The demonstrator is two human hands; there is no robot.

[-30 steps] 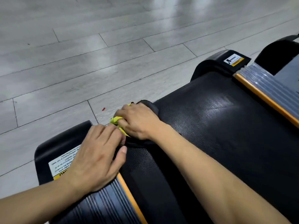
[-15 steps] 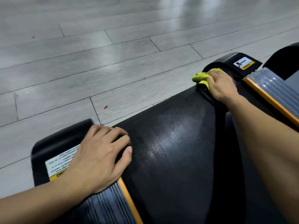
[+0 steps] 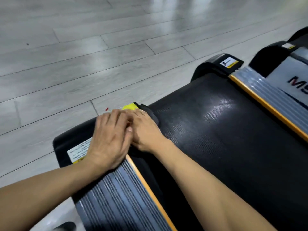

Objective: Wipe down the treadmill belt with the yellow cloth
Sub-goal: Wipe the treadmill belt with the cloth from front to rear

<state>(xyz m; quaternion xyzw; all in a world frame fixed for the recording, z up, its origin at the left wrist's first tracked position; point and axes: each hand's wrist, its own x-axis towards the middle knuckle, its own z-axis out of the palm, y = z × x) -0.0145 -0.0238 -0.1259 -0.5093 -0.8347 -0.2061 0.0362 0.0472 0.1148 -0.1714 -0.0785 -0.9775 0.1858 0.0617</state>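
The black treadmill belt (image 3: 216,127) runs across the middle of the view, with a damp sheen near its far end. My right hand (image 3: 146,130) presses a yellow cloth (image 3: 129,106) against the belt's rear left corner; only a small yellow corner and a dark fold show past my fingers. My left hand (image 3: 110,139) lies flat on the black end cap (image 3: 70,142) and the ribbed left side rail (image 3: 123,197), its fingers touching my right hand.
Orange trim edges both side rails; the right rail (image 3: 266,95) ends in a black cap with a warning sticker (image 3: 229,62). A second treadmill (image 3: 293,67) stands at the far right. Grey plank floor (image 3: 83,64) lies beyond the belt's end, with a small red speck (image 3: 107,109).
My right hand swept the cloth from the belt's far right corner back to the left corner beside my left hand. The left hand stayed on the end cap. The view shifted left.
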